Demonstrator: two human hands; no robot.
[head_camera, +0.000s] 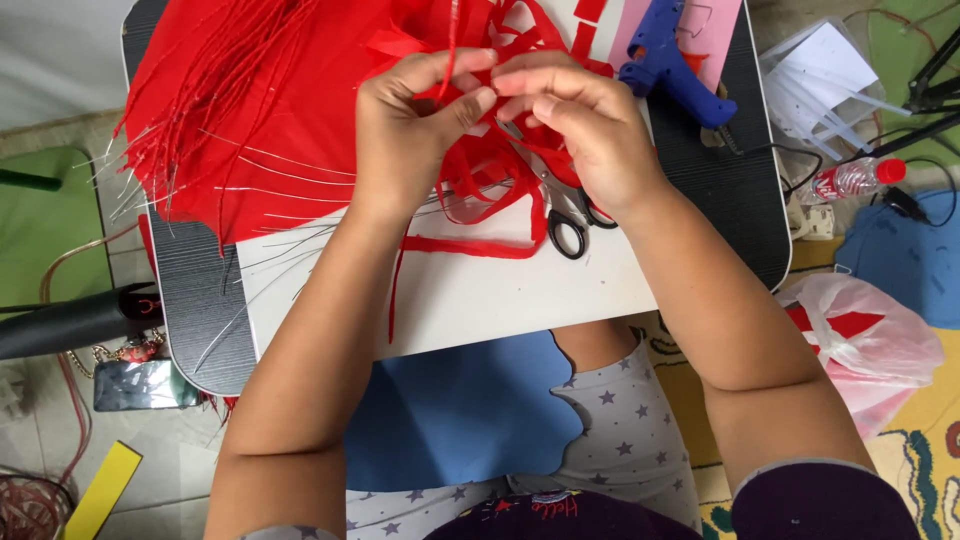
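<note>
Nearest the camera, a blue foam sheet (460, 410) with a scalloped edge lies across the person's lap, half tucked under the small table (205, 300), probably parked there to keep the work surface free. Above it a white sheet (470, 300) covers the middle of the table and gives a plain ground for the red scraps. On it rest black-handled scissors (565, 215), handles toward the person, close enough to be picked up without reaching. Just beyond, both hands meet over the table. The left hand (405, 135) is curled nearly closed, thumb pressed against the fingers to pinch a narrow red strip (452, 50) that runs up and away from the grip, so the strip stays taut. The right hand (590, 125) is also folded in, fingertips touching those of the left at the same spot; it seems to grip the red strip too, though the fingers hide the actual contact. Loose red strips (480, 190) loop under the hands. To the left, a large red sheet (250, 110) with thin wires along it spreads over the table's far corner. Farther right, a blue glue gun (670, 60) lies on a pink sheet (715, 30), its nozzle pointing off the work. Beyond the table's edge lie a small plastic bottle (855, 180) and a pink plastic bag (870, 340).
</note>
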